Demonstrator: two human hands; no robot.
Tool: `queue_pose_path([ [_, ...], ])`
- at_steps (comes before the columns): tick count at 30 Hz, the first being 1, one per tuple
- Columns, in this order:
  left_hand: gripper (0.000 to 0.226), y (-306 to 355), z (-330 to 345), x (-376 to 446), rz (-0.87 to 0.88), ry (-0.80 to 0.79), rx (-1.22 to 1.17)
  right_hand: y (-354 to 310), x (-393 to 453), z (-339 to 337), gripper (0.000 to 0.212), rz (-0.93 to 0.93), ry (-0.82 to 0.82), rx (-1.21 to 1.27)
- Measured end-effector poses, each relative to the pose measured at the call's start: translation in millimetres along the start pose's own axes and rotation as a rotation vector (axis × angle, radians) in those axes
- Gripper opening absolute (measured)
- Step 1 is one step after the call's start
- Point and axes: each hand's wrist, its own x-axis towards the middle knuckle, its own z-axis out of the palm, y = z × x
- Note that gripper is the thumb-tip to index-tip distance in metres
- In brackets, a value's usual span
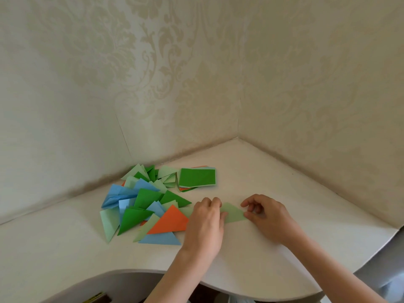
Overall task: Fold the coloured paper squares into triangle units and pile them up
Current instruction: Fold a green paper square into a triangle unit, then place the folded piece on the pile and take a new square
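Paper triangle (233,213) getting its crease

Left hand (205,224) and right hand (267,217) are pinching it; better lining edges up before pressing.

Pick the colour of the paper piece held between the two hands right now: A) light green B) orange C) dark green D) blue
A: the piece of paper between the left hand and the right hand is pale green, gripped at its two ends; the orange triangle lies in the pile to the left.
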Motion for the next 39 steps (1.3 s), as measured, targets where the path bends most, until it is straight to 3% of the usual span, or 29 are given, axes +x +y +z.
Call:
queue_pose_path([
  [5,0.03,21,0,5,-0.122,-0.092,0.152,-2,-2,0,0.025,-0.014,0.008,-0.021],
  [12,0.034,13,3,18,-0.196,-0.15,-0.018,0,-3,1,0.024,-0.029,0.026,-0.007],
  [19,0.018,-12,-20,14,-0.11,0.14,-0.191,-17,12,5,0.008,-0.077,0.186,0.014],
  [27,0.012,-82,-61,9,-0.266,0.305,-0.195,-70,69,48,0.035,-0.364,0.131,-0.354],
  [32,0.017,-104,-55,0,-0.208,0.294,-0.031,-78,101,71,0.033,-0.434,0.111,-0.65],
  [36,0.03,-114,-46,-3,-0.219,0.301,0.035,-74,106,75,0.009,-0.482,0.106,-0.884],
  [39,0.033,-117,-44,-2,-0.224,0.316,0.004,-64,108,79,0.025,-0.517,0.159,-0.913],
])
